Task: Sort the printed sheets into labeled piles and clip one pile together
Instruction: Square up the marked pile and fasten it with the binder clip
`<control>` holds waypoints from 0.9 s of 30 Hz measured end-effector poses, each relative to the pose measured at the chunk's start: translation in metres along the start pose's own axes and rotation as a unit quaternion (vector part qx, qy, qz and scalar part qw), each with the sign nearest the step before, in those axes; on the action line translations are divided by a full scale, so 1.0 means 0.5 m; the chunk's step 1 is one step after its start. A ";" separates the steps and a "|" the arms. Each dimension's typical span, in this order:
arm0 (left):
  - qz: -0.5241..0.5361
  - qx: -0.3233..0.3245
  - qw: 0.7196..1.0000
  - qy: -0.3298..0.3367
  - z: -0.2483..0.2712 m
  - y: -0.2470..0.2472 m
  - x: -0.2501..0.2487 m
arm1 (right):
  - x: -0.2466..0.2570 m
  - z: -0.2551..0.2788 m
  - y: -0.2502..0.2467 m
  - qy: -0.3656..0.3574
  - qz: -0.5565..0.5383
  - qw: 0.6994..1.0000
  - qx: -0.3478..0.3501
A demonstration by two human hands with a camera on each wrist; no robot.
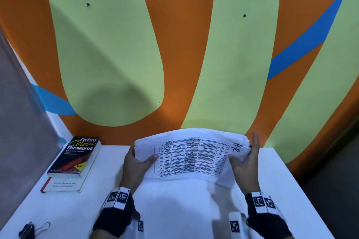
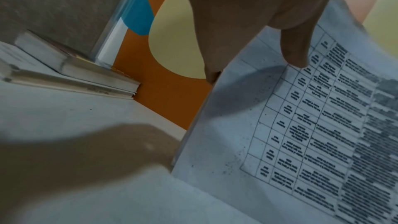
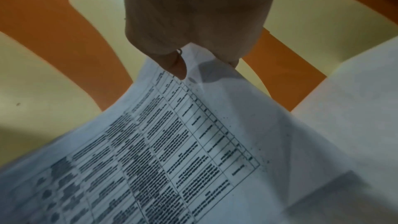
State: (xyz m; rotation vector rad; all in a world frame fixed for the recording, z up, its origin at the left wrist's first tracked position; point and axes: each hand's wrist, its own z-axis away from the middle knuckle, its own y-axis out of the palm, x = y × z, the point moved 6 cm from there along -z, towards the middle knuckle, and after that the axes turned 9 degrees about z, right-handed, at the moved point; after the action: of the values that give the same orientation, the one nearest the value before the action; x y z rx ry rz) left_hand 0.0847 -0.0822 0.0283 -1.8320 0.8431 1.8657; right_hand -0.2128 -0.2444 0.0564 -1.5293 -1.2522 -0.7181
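A stack of printed sheets (image 1: 191, 156), its top page a table with "HR" handwritten at the right end, is lifted off the white table (image 1: 93, 200) and bowed upward. My left hand (image 1: 138, 161) grips its left edge, thumb on top of the page (image 2: 323, 125). My right hand (image 1: 245, 158) pinches the right edge, thumb on the sheet (image 3: 172, 142) and fingers behind. More white paper (image 1: 174, 203) lies blurred on the table below the stack. Black binder clips (image 1: 32, 229) lie at the table's front left corner.
Two stacked books (image 1: 74, 159), an Oxford Colour Thesaurus on top, lie at the back left against the orange and green wall (image 1: 174, 64). A grey partition (image 1: 19, 122) borders the left side. The table's right edge (image 1: 303, 190) drops to a dark floor.
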 end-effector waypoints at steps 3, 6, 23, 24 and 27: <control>0.006 -0.011 1.000 0.002 0.001 0.005 0.000 | -0.027 -0.008 0.008 0.033 -0.017 0.999 0.001; 0.028 -0.017 0.999 0.026 0.005 0.004 -0.020 | -0.022 -0.006 0.010 0.030 -0.014 0.999 -0.005; 0.015 0.009 1.000 0.010 -0.004 -0.024 -0.008 | -0.046 0.009 0.040 0.056 0.009 0.997 0.042; 0.017 0.005 1.000 0.011 -0.004 -0.027 -0.005 | -0.045 0.010 0.044 0.057 0.011 0.998 0.041; 0.027 -0.021 0.999 0.036 -0.012 -0.042 -0.011 | -0.044 0.004 0.044 0.049 0.002 0.998 0.029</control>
State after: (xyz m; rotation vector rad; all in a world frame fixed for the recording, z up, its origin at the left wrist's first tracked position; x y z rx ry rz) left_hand 0.1031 -0.0700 0.0309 -1.9311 0.8933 1.8724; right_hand -0.1985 -0.2497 0.0290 -1.4314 -1.1868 -0.7391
